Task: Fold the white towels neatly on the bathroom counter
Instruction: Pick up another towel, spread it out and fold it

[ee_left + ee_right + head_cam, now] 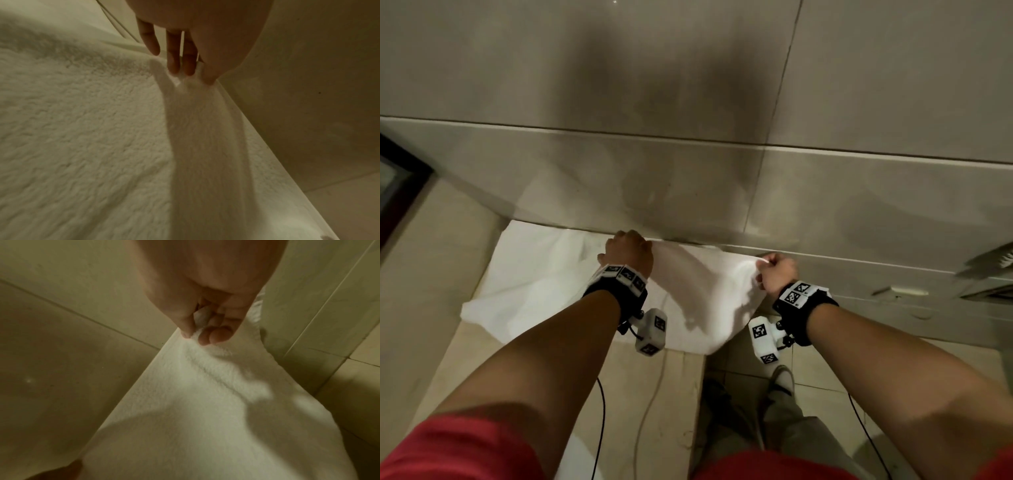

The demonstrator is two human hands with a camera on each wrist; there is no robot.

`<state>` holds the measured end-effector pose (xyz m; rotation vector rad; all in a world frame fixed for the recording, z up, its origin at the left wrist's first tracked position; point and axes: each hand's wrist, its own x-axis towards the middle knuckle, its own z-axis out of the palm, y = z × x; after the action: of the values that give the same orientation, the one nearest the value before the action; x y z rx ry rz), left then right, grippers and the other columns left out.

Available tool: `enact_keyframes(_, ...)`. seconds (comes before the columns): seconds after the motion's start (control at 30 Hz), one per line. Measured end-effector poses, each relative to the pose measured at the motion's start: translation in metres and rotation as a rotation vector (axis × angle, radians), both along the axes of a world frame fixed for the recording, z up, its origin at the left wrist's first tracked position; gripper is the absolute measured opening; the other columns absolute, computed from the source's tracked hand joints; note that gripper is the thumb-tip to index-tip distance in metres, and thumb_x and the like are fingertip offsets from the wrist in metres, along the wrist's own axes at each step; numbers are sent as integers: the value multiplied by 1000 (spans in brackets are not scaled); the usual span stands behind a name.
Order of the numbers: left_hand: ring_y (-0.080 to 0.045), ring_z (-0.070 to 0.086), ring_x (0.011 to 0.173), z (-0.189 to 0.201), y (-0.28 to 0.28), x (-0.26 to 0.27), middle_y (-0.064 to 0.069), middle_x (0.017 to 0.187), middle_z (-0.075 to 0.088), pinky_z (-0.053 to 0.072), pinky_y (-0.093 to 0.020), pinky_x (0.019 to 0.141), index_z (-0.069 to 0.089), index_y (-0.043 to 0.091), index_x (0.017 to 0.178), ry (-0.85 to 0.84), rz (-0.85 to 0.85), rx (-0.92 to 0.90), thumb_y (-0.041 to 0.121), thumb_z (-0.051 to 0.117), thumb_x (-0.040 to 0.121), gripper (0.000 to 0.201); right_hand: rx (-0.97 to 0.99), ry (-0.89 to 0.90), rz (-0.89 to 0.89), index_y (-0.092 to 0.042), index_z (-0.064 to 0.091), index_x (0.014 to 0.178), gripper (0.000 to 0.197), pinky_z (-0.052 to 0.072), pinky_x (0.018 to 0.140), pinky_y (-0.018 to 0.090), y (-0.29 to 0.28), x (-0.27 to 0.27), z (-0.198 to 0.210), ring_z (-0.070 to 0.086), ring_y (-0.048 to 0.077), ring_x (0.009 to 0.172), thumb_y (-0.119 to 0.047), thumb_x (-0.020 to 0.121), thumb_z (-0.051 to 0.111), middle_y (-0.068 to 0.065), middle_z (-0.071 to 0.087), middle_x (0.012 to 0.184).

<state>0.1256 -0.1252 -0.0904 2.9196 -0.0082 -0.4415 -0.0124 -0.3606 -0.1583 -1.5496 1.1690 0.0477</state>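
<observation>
A white towel (534, 274) lies spread on the beige counter (431, 274) against the tiled wall. Its right part is lifted and hangs past the counter's right end. My left hand (628, 251) grips the towel's far edge near the wall; in the left wrist view the towel (82, 129) rises to my left hand (185, 71), pinched between fingers and thumb. My right hand (777, 270) holds the right corner raised in the air. The right wrist view shows the towel (205, 402) pinched by my right hand (197, 335) between thumb and curled fingers.
The glossy tiled wall (688, 102) stands directly behind the counter. The counter's right end (702, 377) drops to a tiled floor, where my legs (780, 387) stand. A dark frame (393, 192) sits at the far left. A fixture (989, 263) juts in at the right edge.
</observation>
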Motion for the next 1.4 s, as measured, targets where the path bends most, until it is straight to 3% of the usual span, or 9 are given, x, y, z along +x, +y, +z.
enact_keyframes(0.07,-32,51,115,-1,-1,4,-8,119,57,39,-49,97,62,18,115,-41,-6,-28,39,48,95,33,-41,-25,-48,-14,55,74,18,49,41,24,-3,6,-2,55,12,39,-9,86,67,9,57,59)
enact_keyframes(0.17,-31,51,114,-7,-1,6,-6,119,57,39,-49,96,62,21,113,-11,-20,-15,41,47,95,31,-12,27,-91,-15,57,68,21,58,71,45,-10,9,-21,63,26,62,-15,80,74,12,64,69)
enact_keyframes(0.23,-30,50,115,-11,-2,7,-6,119,57,39,-49,96,63,22,113,10,-22,-6,40,47,95,30,19,79,-63,-14,59,64,22,58,80,49,-12,10,-37,68,31,73,-20,78,76,12,69,74)
enact_keyframes(0.3,-30,51,114,-13,-4,9,-6,117,58,39,-48,97,64,21,112,-10,-13,-21,40,48,95,30,45,109,-47,-12,61,67,22,59,75,41,-10,11,-32,68,31,72,-24,81,74,13,71,78)
enact_keyframes(0.43,-31,51,114,-14,-6,15,-6,117,57,40,-50,98,64,22,114,-15,15,-54,39,48,94,30,112,125,-49,-11,63,77,17,40,37,18,-13,18,-30,54,16,40,-24,87,69,7,62,62)
enact_keyframes(0.8,-32,49,118,-25,-9,19,-7,123,57,36,-47,99,61,23,119,97,54,-11,38,47,92,35,324,95,3,-23,56,83,13,49,45,17,-25,19,-46,58,14,66,-23,88,68,-1,59,81)
enact_keyframes(0.97,-33,51,114,-20,-13,20,-8,117,60,36,-47,99,62,20,112,153,104,0,43,45,83,40,445,103,16,-23,56,91,12,51,71,29,-29,23,-57,58,16,78,-23,88,67,0,58,94)
enact_keyframes(1.17,-33,55,105,-15,-15,21,-7,100,63,35,-48,98,59,21,88,156,96,17,55,41,80,39,499,188,80,-16,56,114,30,49,67,29,-31,33,-66,54,17,75,-26,87,65,5,55,102)
enact_keyframes(1.4,-30,54,99,-19,-15,20,-4,92,60,32,-48,97,60,22,91,205,95,52,49,46,78,33,487,218,75,-5,53,131,53,47,61,22,-32,36,-70,55,18,73,-24,84,67,15,53,137)
